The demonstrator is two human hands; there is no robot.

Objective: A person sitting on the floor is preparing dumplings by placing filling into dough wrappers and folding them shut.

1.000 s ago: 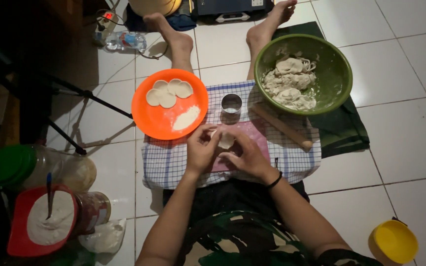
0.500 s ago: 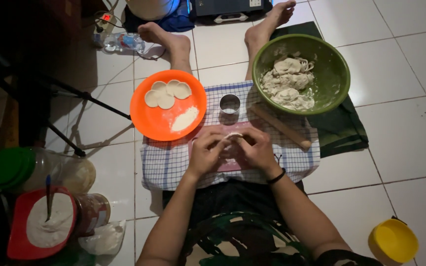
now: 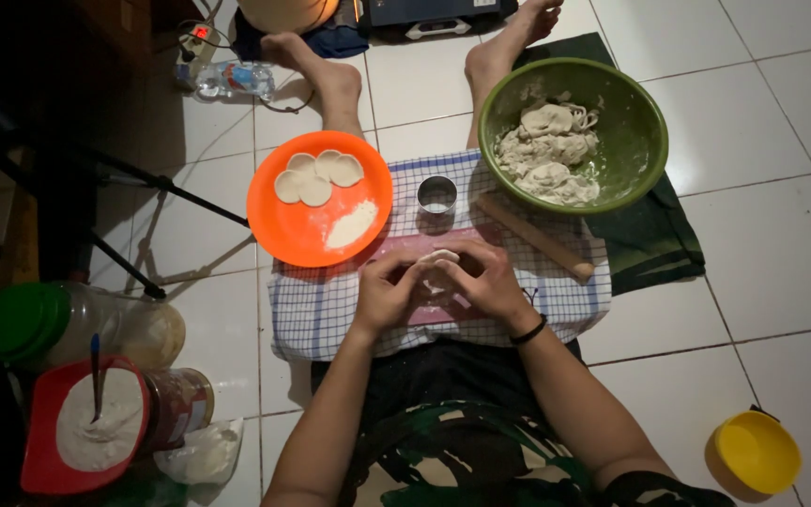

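- Dough piece [image 3: 437, 255], small and pale, sits between both hands over the pink patch of the checked cloth [image 3: 316, 310]; only its far edge shows above the fingers.
- Left hand [image 3: 389, 293] curls around the piece from the left, fingers closed on it and fingertips meeting those of the other hand.
- Right hand [image 3: 485, 282] does the same from the right, closed on the piece, with a black band at the wrist.
- Metal ring cutter [image 3: 436, 195] stands just beyond the hands on the cloth, upright.
- Rolling pin [image 3: 535, 238] lies tilted on the cloth to the right of the hands, its far end near the green bowl [image 3: 635, 122].
- The green bowl holds a heap of dough scraps and rests partly on a dark cloth [image 3: 659, 246].
- Orange plate [image 3: 302, 235], far left of the hands, carries 4 round dough discs [image 3: 317, 176] and a small pile of flour [image 3: 352, 223].
- 2 bare feet rest beyond the plate and the bowl.
- Near left: a jar with a green lid [image 3: 22, 319], a red tub of flour [image 3: 96, 432] with a spoon standing in it.
- Yellow bowl [image 3: 755, 453] sits on the tiles at the near right, well apart.
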